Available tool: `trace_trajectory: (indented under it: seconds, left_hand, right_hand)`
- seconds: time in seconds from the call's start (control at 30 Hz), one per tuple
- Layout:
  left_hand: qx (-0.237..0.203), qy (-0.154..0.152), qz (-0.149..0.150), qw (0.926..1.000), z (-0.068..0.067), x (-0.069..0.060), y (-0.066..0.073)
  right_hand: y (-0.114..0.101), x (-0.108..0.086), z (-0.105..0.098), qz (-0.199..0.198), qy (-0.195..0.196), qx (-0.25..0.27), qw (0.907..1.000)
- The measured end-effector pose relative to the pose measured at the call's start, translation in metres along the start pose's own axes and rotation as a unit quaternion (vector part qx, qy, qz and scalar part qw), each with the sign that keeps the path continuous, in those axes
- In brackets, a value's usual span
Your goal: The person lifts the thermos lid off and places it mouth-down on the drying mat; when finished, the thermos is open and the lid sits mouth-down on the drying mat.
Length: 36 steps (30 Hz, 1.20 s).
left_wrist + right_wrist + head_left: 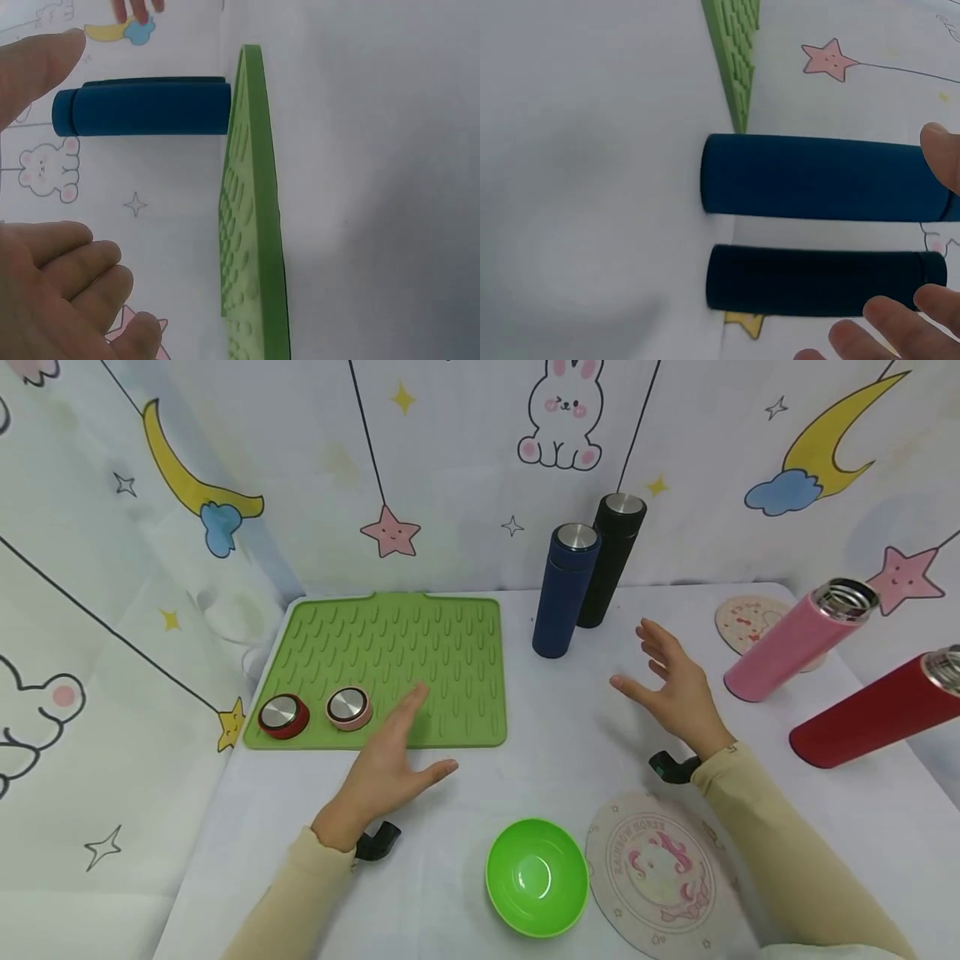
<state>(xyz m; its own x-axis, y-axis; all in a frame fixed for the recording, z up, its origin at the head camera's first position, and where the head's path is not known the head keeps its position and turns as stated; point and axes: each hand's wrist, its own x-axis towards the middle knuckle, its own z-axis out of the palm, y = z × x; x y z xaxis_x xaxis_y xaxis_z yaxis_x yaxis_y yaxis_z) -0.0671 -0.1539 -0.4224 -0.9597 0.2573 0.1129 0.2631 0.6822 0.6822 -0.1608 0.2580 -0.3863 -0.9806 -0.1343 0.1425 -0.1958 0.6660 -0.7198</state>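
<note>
My left hand [378, 772] hovers over the front edge of the green mat [450, 672], fingers extended and thumb spread, holding nothing. On the mat's left part lie a red lid [283, 716] and a pink lid [348, 707]. My right hand [678, 697] is in the air between the blue bottle [564, 593] and the pink bottle [798, 643], its fingers relaxed and apart, touching nothing. Just behind the blue bottle [817, 178] stands a black bottle [613, 556]; both have lids on. The pink bottle and the red bottle [873, 710] have uncovered tops.
A bright green bowl [537, 877] stands near the front, beside a round unicorn-patterned mat [630, 860] under my right forearm. A small round coaster [742, 618] lies behind the pink bottle. A patterned cloth [465, 460] hangs behind the table.
</note>
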Motion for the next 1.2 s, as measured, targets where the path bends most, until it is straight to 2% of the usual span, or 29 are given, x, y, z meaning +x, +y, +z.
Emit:
trace_trajectory:
  seconds: [0.33, 0.57, 0.9, 1.2]
  left_hand:
    - [-0.009, 0.000, 0.022, 0.9997, 0.012, -0.004, 0.002]
    - [-0.009, -0.003, 0.038, 0.9992, 0.015, -0.006, 0.005]
    - [-0.014, -0.008, 0.041, 0.9990, 0.018, -0.008, 0.005]
    - [-0.021, -0.005, 0.041, 0.9989, 0.019, -0.009, 0.002]
  right_hand:
    - [-0.011, 0.055, 0.022, 0.012, -0.046, 0.016, 0.9988]
    - [-0.013, 0.081, 0.038, 0.012, -0.040, 0.021, 0.9989]
    - [-0.027, 0.108, 0.051, 0.015, -0.040, 0.033, 0.9985]
    - [-0.030, 0.121, 0.059, 0.035, -0.035, 0.033, 0.9982]
